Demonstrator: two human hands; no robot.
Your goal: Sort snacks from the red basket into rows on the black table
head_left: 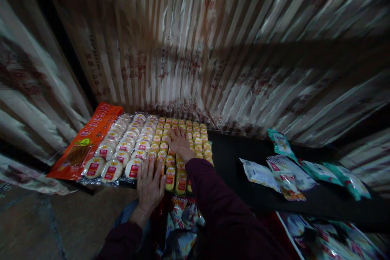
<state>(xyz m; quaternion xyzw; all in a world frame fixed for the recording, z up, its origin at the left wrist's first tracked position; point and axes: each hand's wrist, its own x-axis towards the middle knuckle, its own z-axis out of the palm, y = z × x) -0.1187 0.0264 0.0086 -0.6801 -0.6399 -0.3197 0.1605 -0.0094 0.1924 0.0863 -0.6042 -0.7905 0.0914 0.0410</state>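
My left hand [149,185] rests flat with fingers spread at the front edge of the shelf [231,158], across the seam between the round white packs [128,146] and the yellow packets [198,140]. My right hand [179,143] lies palm-down, fingers apart, mid-row on the yellow packets, left of the shelf's middle. In my judgement, light, even pressure avoids skewing the rows.

Left hand [149,185] lies flat, palm down, fingers spread; right hand [179,144] reaches farther ahead, palm down, arm outstretched, gripping nothing
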